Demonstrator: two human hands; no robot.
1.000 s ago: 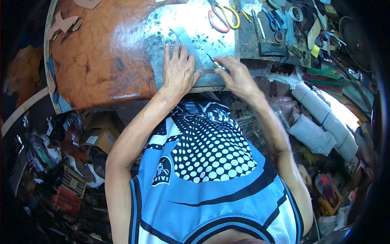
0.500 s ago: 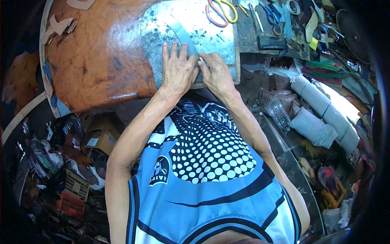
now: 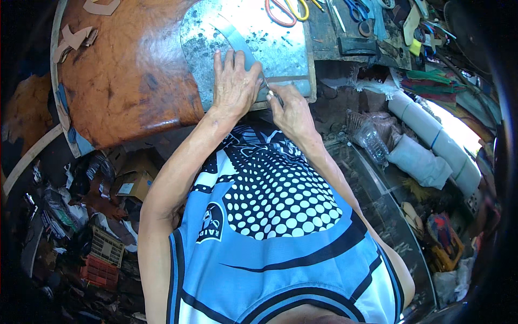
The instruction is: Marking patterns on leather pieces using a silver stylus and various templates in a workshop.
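Note:
A curved grey-blue strip lies on a speckled metal sheet. My left hand rests flat on the strip's near part, its fingers stretched out and holding nothing. Just to the right, my right hand is closed around a slim pointed tool. The tool's thin tip reaches the near end of the strip, beside my left hand. My fingers hide most of its handle, so its exact kind cannot be told.
Brown leather covers the table's left side, with leather scraps on it. Scissors with red and yellow handles lie at the sheet's far edge. A workbench with tools and a dark block stands right. Plastic bottles lie below it.
My right hand has drawn slightly toward me with the tool, showing more of its thin tip. My left hand stays on the strip. The whole view has shifted a little.

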